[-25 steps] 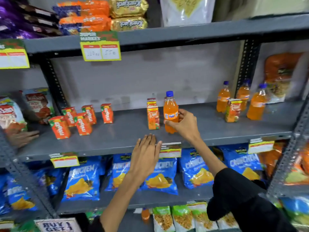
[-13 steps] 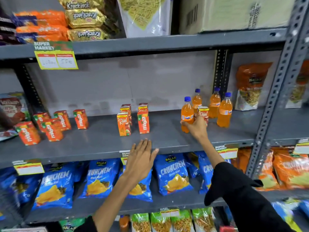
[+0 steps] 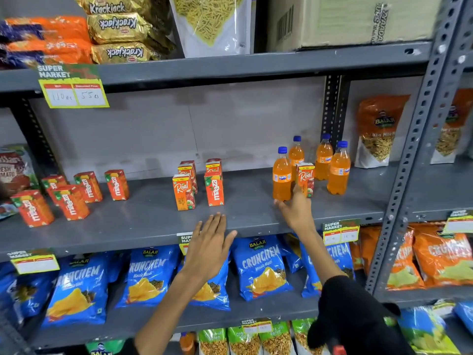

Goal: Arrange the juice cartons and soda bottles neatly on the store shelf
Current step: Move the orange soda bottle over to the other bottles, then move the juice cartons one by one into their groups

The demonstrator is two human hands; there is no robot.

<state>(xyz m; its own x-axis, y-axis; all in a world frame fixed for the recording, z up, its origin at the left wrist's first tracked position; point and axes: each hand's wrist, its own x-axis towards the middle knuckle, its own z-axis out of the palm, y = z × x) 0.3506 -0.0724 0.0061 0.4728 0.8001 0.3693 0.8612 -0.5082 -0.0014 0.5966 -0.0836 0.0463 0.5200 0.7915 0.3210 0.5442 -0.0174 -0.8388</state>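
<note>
Grey shelf (image 3: 153,221): right hand (image 3: 297,211) fingers loosely around Fanta bottle (image 3: 281,179) base, left hand (image 3: 210,244) flat, splayed

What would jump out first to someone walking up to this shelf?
Probably the cluster of four orange Fanta bottles with blue caps on the right of the middle shelf, where the right hand touches the base of the nearest bottle beside a Real juice carton. Next, the orange Maaza cartons scattered at the left, and the left hand resting flat on the shelf's front edge.
</note>
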